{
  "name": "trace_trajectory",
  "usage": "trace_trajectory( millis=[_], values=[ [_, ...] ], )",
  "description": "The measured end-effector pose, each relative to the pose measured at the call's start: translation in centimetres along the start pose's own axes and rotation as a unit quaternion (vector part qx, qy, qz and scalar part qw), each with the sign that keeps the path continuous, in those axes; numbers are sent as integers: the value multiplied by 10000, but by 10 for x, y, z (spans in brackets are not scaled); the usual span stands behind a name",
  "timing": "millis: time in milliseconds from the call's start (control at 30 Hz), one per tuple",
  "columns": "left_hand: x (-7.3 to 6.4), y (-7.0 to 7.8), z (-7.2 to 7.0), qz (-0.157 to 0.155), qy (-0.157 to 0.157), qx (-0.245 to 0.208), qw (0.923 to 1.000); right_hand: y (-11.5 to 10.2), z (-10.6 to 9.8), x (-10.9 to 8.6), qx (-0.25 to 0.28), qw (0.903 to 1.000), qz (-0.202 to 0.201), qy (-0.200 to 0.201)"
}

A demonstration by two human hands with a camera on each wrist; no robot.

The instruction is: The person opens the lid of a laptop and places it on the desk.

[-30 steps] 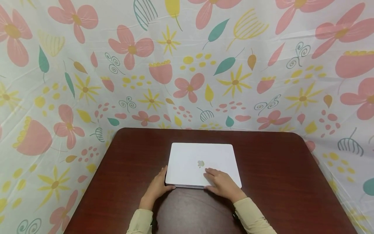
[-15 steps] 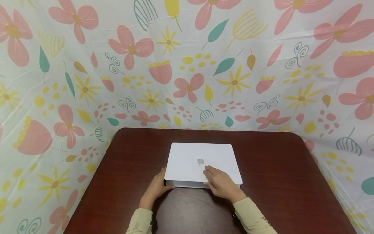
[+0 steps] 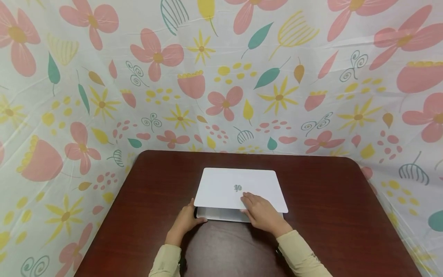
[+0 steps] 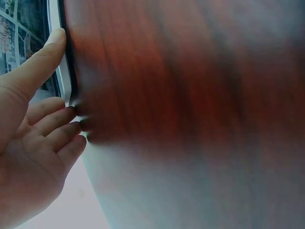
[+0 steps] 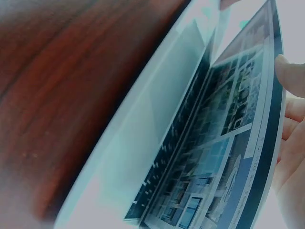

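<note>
A silver laptop (image 3: 225, 184) with an apple logo lies on the dark wooden table, its lid tilted up at the front edge. My right hand (image 3: 263, 216) pinches that lid edge, fingers on top and thumb below. In the right wrist view the lit screen (image 5: 228, 143) faces down toward the black keyboard (image 5: 164, 160), and the thumb (image 5: 291, 76) sits at the lid's rim. My left hand (image 3: 183, 224) holds the front left corner of the base (image 3: 223, 215). In the left wrist view its thumb (image 4: 47, 57) lies along the front edge, with the other fingers around the side.
The reddish-brown table (image 3: 325, 215) has rounded back corners and extends on both sides of the laptop. A white cloth (image 3: 221, 57) printed with flowers and leaves hangs behind the table and along its sides.
The laptop lid has risen from almost closed, and the gap at its front has widened. My right hand has lifted slightly with the lid. The left hand has stayed at the corner.
</note>
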State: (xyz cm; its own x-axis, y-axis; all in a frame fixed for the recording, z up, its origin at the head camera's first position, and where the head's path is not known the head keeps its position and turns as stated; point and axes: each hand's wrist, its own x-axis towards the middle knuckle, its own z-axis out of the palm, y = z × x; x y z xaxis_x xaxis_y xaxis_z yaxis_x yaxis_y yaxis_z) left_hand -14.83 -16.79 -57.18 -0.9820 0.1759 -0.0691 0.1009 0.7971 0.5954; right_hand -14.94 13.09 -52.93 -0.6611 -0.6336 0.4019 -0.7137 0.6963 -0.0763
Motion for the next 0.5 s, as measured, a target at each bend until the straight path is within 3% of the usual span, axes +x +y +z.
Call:
trace_trajectory(
  millis=[500],
  values=[
    [2,4,-1,166,136,110,9997,8,-17,15,242,9993,79,-259]
  ],
)
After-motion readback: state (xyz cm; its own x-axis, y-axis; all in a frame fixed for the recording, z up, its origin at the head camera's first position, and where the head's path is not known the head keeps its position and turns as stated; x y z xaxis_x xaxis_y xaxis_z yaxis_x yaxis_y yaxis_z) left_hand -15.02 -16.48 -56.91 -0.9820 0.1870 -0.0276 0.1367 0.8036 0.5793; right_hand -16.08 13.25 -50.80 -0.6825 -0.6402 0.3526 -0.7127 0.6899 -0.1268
